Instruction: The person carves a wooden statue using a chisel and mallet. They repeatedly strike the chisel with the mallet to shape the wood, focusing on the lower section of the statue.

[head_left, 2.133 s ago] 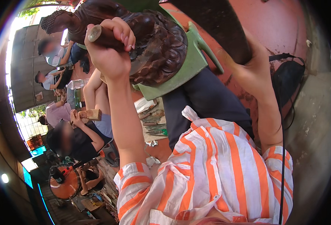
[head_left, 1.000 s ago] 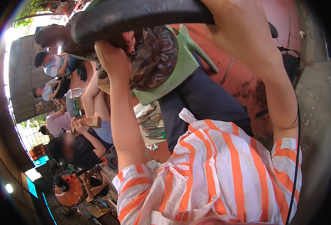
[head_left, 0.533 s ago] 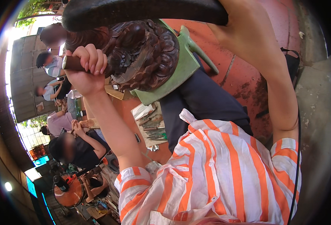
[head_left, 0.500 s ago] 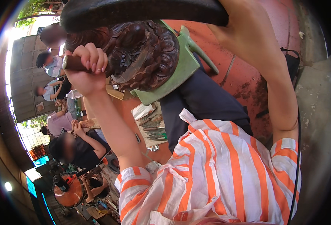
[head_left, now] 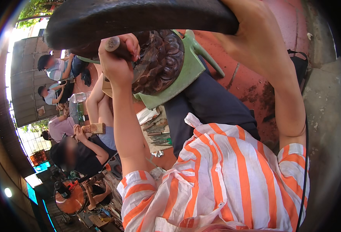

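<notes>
My left hand (head_left: 118, 63) is wrapped round the wooden handle of a chisel (head_left: 112, 43); the round butt of the handle faces up, and its blade is mostly hidden. The chisel is over a dark, deeply carved piece of wood (head_left: 161, 63) with curling, petal-like relief. That carving rests on a green stool (head_left: 170, 91) in front of my legs. At the top, my right hand (head_left: 242, 17) grips one end of a thick, dark wooden mallet (head_left: 139, 21), its fingers partly hidden. The mallet hangs close in view above my left hand and covers part of the carving.
On the red tiled floor left of my legs lies a board with several carving tools (head_left: 159, 133). Several people sit along the left; the nearest holds a wooden block (head_left: 94, 128). A clear plastic bottle (head_left: 78, 97) and a round fan (head_left: 71, 196) are there too. A black bag (head_left: 298, 63) is at the right.
My left hand has moved right over the carving, and the chisel has tipped from lying sideways to butt up. The mallet has come lower and further left across the view.
</notes>
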Demonstrator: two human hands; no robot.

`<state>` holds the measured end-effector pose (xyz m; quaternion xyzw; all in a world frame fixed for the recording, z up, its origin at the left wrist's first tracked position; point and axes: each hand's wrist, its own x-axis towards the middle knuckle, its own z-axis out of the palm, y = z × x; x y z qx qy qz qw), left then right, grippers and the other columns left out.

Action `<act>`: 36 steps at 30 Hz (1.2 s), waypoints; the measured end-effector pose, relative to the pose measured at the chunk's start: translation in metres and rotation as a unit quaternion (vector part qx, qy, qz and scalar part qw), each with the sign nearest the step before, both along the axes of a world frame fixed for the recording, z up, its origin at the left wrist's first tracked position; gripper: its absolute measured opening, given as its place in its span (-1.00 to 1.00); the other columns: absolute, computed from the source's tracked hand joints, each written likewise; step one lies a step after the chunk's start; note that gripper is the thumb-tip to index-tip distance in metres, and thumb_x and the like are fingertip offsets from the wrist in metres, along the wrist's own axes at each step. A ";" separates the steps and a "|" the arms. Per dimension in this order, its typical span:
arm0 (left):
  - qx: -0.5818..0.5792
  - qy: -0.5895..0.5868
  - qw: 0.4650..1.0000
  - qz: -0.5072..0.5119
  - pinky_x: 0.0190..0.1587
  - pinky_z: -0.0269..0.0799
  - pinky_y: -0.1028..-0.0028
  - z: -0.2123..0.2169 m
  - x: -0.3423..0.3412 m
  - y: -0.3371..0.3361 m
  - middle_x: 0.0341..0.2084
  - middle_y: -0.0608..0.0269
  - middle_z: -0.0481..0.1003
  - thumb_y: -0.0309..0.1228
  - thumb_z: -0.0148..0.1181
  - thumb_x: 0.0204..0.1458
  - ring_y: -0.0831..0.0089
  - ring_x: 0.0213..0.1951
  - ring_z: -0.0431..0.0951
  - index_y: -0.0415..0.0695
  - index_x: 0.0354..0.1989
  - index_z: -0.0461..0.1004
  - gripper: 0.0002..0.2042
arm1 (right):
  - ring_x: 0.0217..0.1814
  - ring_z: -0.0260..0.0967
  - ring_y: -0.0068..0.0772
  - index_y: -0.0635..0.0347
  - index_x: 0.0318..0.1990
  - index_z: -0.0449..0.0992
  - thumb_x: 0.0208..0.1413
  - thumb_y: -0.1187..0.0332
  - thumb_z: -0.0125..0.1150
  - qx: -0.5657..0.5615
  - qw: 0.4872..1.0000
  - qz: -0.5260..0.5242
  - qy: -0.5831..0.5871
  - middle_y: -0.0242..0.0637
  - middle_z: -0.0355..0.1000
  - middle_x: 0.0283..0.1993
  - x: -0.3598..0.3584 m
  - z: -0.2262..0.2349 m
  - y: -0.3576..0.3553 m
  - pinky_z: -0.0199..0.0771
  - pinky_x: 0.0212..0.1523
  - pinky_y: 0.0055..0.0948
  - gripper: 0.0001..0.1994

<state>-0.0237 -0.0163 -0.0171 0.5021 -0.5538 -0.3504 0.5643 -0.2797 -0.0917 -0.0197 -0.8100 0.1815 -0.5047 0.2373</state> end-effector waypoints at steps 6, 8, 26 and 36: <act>-0.037 -0.028 0.999 -0.018 -0.62 0.09 0.54 -0.007 -0.004 -0.004 -0.73 0.20 0.25 -0.10 -0.41 0.22 0.49 -0.69 0.18 -0.22 -0.66 0.25 -0.48 | -0.33 0.40 0.07 0.26 -0.27 0.34 -0.20 0.55 0.18 -0.019 0.998 -0.041 0.047 -0.05 0.40 -0.42 0.009 0.003 0.002 0.38 -0.36 -0.20 -0.73; -0.016 -0.012 0.998 0.060 -0.61 0.08 0.52 -0.007 -0.010 -0.006 -0.74 0.26 0.19 -0.05 -0.38 0.21 0.49 -0.69 0.14 -0.17 -0.65 0.23 -0.49 | -0.33 0.40 0.07 0.25 -0.29 0.33 -0.20 0.55 0.17 -0.041 0.992 -0.075 0.098 -0.05 0.40 -0.44 0.012 0.009 0.006 0.38 -0.36 -0.18 -0.75; -0.072 0.182 0.971 -0.137 -0.64 0.05 0.47 0.028 0.051 0.020 -0.83 0.35 0.10 -0.05 -0.30 0.22 0.46 -0.75 0.10 -0.08 -0.75 0.16 -0.48 | -0.29 0.42 0.03 0.20 -0.20 0.36 -0.23 0.54 0.18 -0.024 0.991 -0.066 0.112 -0.08 0.43 -0.41 0.007 0.006 0.006 0.40 -0.31 -0.17 -0.67; -0.035 0.146 0.981 -0.120 -0.58 0.12 0.48 -0.008 0.038 0.012 -0.75 0.32 0.19 0.09 -0.40 0.21 0.46 -0.68 0.15 -0.20 -0.45 0.37 -0.41 | -0.26 0.43 -0.01 0.16 -0.02 0.41 -0.25 0.54 0.19 -0.012 0.993 -0.035 0.112 -0.11 0.44 -0.36 0.002 0.026 0.018 0.41 -0.27 -0.21 -0.51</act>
